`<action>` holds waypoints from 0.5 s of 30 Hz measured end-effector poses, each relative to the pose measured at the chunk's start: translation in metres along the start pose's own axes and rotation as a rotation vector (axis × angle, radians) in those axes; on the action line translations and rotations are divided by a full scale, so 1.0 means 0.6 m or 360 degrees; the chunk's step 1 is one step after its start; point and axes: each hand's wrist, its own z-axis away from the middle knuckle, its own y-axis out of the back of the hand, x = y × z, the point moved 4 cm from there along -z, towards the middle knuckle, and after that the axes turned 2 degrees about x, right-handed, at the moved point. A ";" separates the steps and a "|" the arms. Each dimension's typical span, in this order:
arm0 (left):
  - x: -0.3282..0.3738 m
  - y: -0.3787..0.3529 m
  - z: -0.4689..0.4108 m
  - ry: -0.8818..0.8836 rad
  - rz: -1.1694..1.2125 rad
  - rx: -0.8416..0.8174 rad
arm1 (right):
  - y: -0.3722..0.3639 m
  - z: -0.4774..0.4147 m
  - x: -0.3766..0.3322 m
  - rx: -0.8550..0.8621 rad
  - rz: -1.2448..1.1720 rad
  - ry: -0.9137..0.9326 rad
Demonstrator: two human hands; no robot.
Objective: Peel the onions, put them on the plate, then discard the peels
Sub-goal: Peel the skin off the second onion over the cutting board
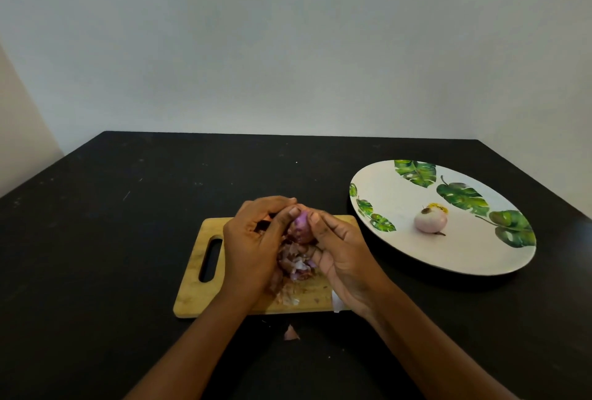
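Note:
Both hands hold a small purple onion (300, 227) above the wooden cutting board (195, 290). My left hand (256, 239) wraps it from the left, thumb on its top. My right hand (339, 249) grips it from the right, thumb tip against its upper side. Loose peels (296, 266) lie piled on the board under the hands. A peeled pale onion (430, 221) rests on the white plate (384, 185) with green leaf prints, to the right of the board.
One scrap of peel (291, 333) lies on the black table (112, 223) just in front of the board. A white sliver (336, 303) shows at the board's near right corner. The table's far edge meets a pale wall.

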 end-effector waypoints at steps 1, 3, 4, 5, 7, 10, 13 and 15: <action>0.000 -0.001 0.000 -0.0016 -0.0034 -0.0001 | -0.002 0.001 0.000 -0.0001 -0.0028 -0.0014; 0.002 -0.004 0.000 -0.0041 -0.0102 -0.0017 | -0.004 0.001 -0.002 -0.0001 -0.0071 -0.0024; 0.003 -0.007 0.001 -0.0053 -0.0137 -0.0026 | -0.005 0.002 -0.002 0.0000 -0.0081 -0.0026; 0.004 -0.009 0.001 -0.0064 -0.0168 -0.0031 | -0.006 0.002 -0.002 -0.0003 -0.0086 -0.0031; 0.004 -0.012 0.001 -0.0079 -0.0209 -0.0019 | -0.008 0.003 -0.001 -0.0015 -0.0075 -0.0053; 0.000 -0.010 -0.001 -0.0062 -0.0235 0.0010 | -0.013 0.008 -0.001 -0.0048 -0.0077 -0.0055; -0.002 -0.011 -0.002 -0.0022 -0.0222 -0.0002 | -0.016 0.011 -0.003 -0.0063 -0.0105 -0.0060; -0.006 -0.007 -0.003 0.0047 -0.0174 0.0029 | -0.018 0.012 -0.003 -0.0082 -0.0080 -0.0077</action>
